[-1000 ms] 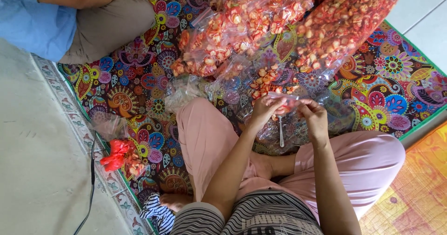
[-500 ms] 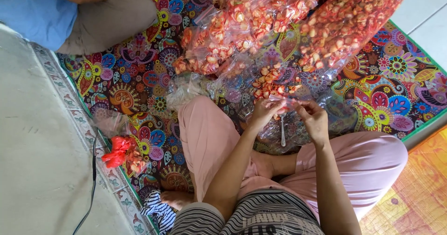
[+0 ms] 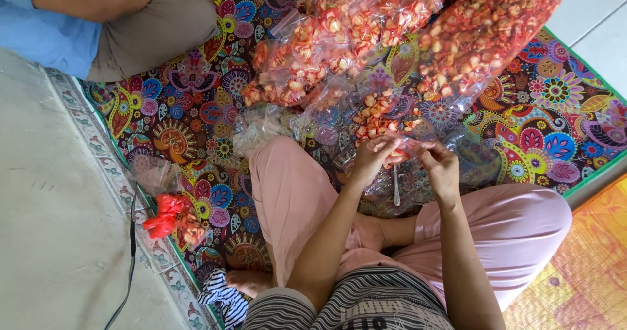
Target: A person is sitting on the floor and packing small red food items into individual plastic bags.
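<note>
**Both hands pinch a small clear bag of snacks over the lap**

The person sits cross-legged in pink trousers on a mat of bright, many-coloured floral pattern [image 3: 542,114]. The left hand [image 3: 371,159] and the right hand [image 3: 441,168] meet in front of the knees, and between them they hold a small clear plastic bag with reddish-orange snack pieces inside [image 3: 400,151]. The fingers of each hand are pressed together on the top edge of the bag, the left hand pinching its left end, the right hand pinching its right end. The bag is raised off the mat, just above a heap of crumpled clear plastic [image 3: 392,186]. A slim metal spoon [image 3: 396,187] lies in that plastic, directly below the bag, its handle pointing toward the person.

Just beyond the hands, a loose scatter of the same orange and cream snack pieces [image 3: 379,117] lies on open clear plastic. Farther out, a pile of small filled clear bags [image 3: 313,49] lies on the mat, and to its right a large clear sack packed with the snack pieces [image 3: 490,29] lies slantwise.

At the left edge of the mat, near the pale floor [image 3: 52,225], lies a bunch of red plastic bits [image 3: 166,214], and a thin black cable [image 3: 129,258] runs along the floor beside it. A second person in a blue shirt and grey-brown trousers [image 3: 150,33] sits at the top left, well apart from the hands.
</note>
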